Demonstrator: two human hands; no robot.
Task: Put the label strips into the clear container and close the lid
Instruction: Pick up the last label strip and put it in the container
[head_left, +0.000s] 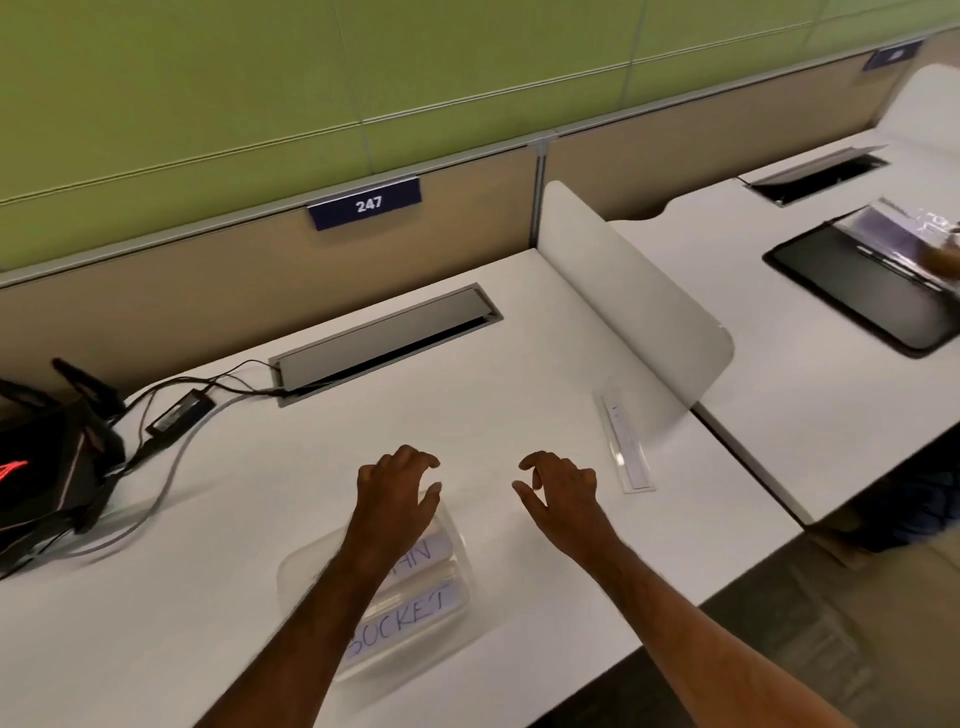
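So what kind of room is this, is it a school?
More likely an office with shared desks. A partition runs behind the white desk carrying a seat number sign reading 247, a white divider panel separates neighbouring seats, and a cable hatch is set into the desktop.

My two bare forearms reach forward from the bottom of the view, angled slightly toward each other. My left hand (397, 480) is raised with its back facing up, the fingers curled downward in a loose claw and the thumb spread out toward the right. My right hand (563, 486) mirrors it at about the same height, fingers bent and the thumb pointing left. The two hands are near each other with a clear gap between the thumbs. Neither hand grips anything; both are loosely spread. Both wrists are nearly straight, and no sleeves cover the arms.
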